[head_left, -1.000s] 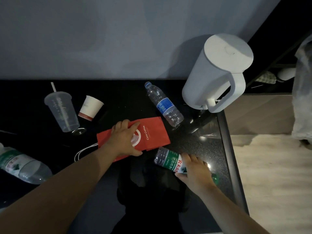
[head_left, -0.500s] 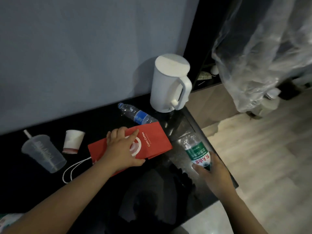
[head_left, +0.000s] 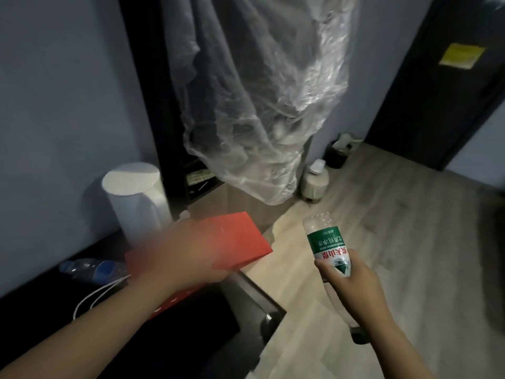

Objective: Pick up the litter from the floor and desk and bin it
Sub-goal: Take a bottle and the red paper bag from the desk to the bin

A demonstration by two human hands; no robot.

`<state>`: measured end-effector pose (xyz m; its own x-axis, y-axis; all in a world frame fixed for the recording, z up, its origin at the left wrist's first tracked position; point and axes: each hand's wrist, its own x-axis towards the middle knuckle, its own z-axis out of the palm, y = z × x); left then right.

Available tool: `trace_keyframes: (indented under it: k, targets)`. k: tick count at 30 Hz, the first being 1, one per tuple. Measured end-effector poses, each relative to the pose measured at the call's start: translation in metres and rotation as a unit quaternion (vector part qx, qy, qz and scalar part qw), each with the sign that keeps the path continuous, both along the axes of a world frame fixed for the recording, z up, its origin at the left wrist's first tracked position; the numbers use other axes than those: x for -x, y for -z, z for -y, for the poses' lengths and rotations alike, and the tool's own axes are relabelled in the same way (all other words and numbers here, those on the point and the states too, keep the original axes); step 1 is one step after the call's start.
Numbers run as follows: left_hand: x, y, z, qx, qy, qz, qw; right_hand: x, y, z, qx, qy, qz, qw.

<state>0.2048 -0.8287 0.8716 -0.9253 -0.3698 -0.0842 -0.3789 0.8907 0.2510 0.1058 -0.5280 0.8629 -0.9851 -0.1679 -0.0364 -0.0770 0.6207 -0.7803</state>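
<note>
My left hand (head_left: 188, 255), blurred by motion, grips a flat red paper bag (head_left: 237, 242) and holds it above the right end of the black desk (head_left: 191, 324); its white cord handle (head_left: 93, 296) trails down to the left. My right hand (head_left: 347, 280) grips a clear water bottle with a green label (head_left: 326, 246), held upside down over the wooden floor to the right of the desk. A blue-labelled bottle (head_left: 93, 269) lies on the desk by the wall. A small dark bin (head_left: 337, 155) stands far off on the floor beside the door.
A white kettle (head_left: 136, 203) stands at the desk's far right corner. Clothes under clear plastic (head_left: 259, 105) hang ahead. A white lidded container (head_left: 314, 181) sits on the floor below them. Light wooden floor (head_left: 410, 242) stretches right toward a dark door (head_left: 437, 77).
Both hands lifted off the desk: the left raised the red bag, the right carried the green-labelled bottle out over the floor. The view swung right toward the room and door.
</note>
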Motion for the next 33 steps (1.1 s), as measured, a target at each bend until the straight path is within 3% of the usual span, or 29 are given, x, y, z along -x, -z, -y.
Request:
trace_keyframes:
  k: [16,23,33]
  targets:
    - [0.251,-0.053,-0.250,-0.009,0.187,-0.041,0.982,0.163,-0.083,-0.254,0.010,0.122,-0.055,0.991]
    - [0.357,-0.040,-0.289,-0.002,0.218,-0.040,0.975,0.249,-0.068,-0.286,0.003,0.155,-0.058,0.986]
    - [0.561,-0.041,-0.281,-0.001,0.243,-0.043,0.969,0.433,-0.079,-0.271,-0.006,0.175,-0.053,0.983]
